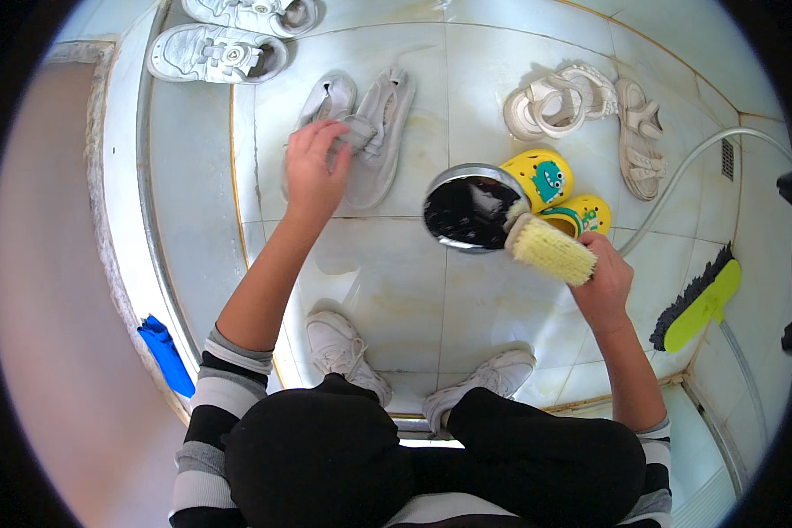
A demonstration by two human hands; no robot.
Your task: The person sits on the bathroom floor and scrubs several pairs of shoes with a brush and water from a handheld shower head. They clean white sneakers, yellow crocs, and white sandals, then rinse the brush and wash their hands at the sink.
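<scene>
A pair of wet, pale grey cloth shoes stands on the tiles at the left, toes toward me. Over the left shoe of that pair, my left hand has its bent fingers and thumb about a grey flap near the opening; its palm hides part of the shoe. My right hand grips a scrubbing brush with cream bristles. The brush head is beside the rim of a round basin holding dark liquid with some foam. Most of the brush's grip is hidden in my fingers.
Yellow clogs with green decorations stand behind the basin. Beyond lie beige sandals. White sneakers sit far left. A pale hose and a green floor brush are at right, a blue object at left.
</scene>
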